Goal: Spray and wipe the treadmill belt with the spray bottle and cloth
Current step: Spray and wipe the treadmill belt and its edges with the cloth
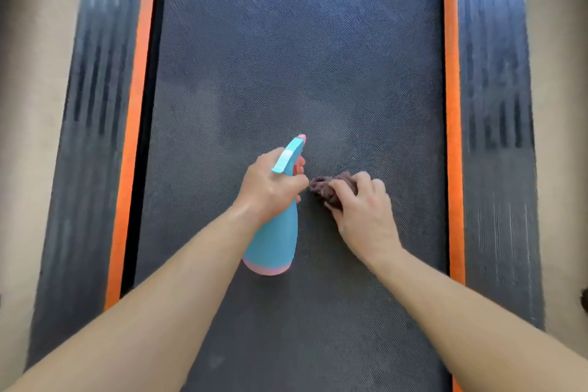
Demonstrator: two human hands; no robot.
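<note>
Two hands work mid-belt [302,57] in the head view. Left hand [270,183] clasps the bottle [275,242] by its neck, nozzle aimed toward 12 o'clock, seemingly poised to wet fresh belt ahead. Right hand [362,210], at its 3 o'clock, clutches the bunched cloth [324,189] against the belt, ready to wipe.

Single head-worn view, facing forward and down onto treadmill belt [302,57], near; side rails [496,73] blurred, possibly motion.
</note>
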